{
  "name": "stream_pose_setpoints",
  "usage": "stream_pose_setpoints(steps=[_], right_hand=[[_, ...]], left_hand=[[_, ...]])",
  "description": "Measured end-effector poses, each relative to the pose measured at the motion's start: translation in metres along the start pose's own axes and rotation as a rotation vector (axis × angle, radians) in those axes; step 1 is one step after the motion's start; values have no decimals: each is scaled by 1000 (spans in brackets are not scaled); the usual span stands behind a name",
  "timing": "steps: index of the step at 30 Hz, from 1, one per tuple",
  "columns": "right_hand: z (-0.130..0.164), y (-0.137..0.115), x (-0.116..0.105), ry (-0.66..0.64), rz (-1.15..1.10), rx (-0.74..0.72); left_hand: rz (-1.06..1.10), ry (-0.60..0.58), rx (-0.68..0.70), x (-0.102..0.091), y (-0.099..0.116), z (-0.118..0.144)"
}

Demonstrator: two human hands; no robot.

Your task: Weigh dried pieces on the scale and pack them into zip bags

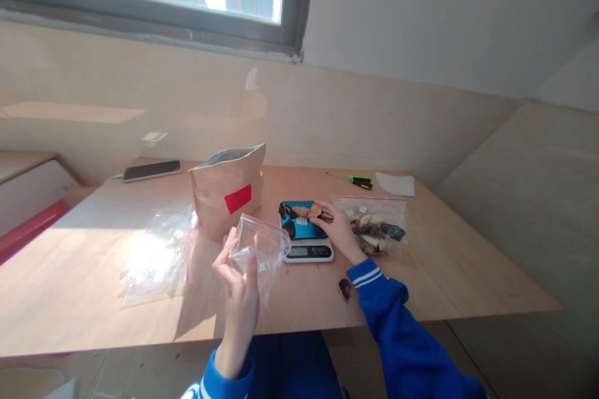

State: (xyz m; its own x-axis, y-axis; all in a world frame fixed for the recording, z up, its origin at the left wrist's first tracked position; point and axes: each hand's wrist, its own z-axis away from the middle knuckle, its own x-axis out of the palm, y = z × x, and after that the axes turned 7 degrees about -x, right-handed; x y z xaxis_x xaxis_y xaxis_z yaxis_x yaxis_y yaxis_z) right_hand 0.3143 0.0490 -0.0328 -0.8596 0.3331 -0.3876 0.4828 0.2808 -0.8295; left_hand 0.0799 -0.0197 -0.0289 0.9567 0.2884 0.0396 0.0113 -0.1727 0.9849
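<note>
My left hand (pixel 241 283) grips a clear zip bag (pixel 262 243) with a red seal line, its mouth held apart near the scale. My right hand (pixel 334 224) reaches over the small digital scale (pixel 309 251), its fingers closed at dried brown pieces (pixel 302 211) on the blue platform. Whether a piece is lifted clear of the platform is hard to see. One dark dried piece (pixel 344 288) lies on the table by my right sleeve. Just right of the scale is a zip bag of dried pieces (pixel 374 230). Behind my left hand stands a brown paper pouch (pixel 210 196) with a red label.
A pile of clear plastic bags (pixel 159 255) lies left of the pouch. A phone (pixel 152 171) rests at the back left. Screwdrivers (pixel 358 181) and a white paper piece (pixel 395 184) lie at the back right. The table's front edge (pixel 299 329) runs close to my lap.
</note>
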Motion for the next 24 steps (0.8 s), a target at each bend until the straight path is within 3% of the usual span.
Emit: stream_pose_setpoints(steps=[4, 11, 13, 16, 20, 22, 24], right_hand=[[-5, -6, 1, 100, -190, 25], [-15, -35, 7, 165, -321, 13], [-12, -51, 10, 114, -365, -12], [-1, -80, 15, -88, -401, -75], [16, -111, 18, -358, -211, -168], [18, -115, 18, -414, -161, -209], [15, -109, 17, -390, -170, -233]], left_hand=[[-31, 1, -62, 2, 6, 3], [-32, -71, -25, 12, 2, 1], [-49, -93, -5, 15, -2, 0], [-72, -117, 8, 18, -6, -1], [-80, -90, -3, 21, -6, 1], [-53, -71, 23, 22, -5, 2], [-30, -75, 41, 21, -4, 2]])
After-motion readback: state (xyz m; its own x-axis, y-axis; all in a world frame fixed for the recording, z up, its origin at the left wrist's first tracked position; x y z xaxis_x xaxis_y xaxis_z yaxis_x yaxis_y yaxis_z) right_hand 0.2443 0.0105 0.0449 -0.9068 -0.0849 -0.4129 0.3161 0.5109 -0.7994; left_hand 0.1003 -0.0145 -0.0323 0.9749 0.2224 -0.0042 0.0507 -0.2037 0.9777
